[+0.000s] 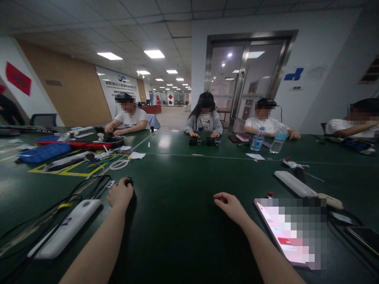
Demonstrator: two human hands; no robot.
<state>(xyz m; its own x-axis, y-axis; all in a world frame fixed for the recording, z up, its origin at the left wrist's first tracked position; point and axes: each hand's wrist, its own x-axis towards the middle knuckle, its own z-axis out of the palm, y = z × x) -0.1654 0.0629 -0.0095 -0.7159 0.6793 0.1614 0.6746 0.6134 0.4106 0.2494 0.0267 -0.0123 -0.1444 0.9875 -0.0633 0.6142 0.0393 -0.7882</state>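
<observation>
From the wearer's seat, the left hand pinches a small black piece at 11 o'clock on the bench. The right hand, at 1 o'clock, is loosely curled, its opening narrow. A lit screen lies at 2 o'clock.

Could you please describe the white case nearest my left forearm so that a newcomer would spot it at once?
On the big green table, find your left hand in the foreground. The long white case lies slantwise, just outside that forearm. A dark "2" on its top distinguishes it from the similar pale case at right, where no number shows.
</observation>
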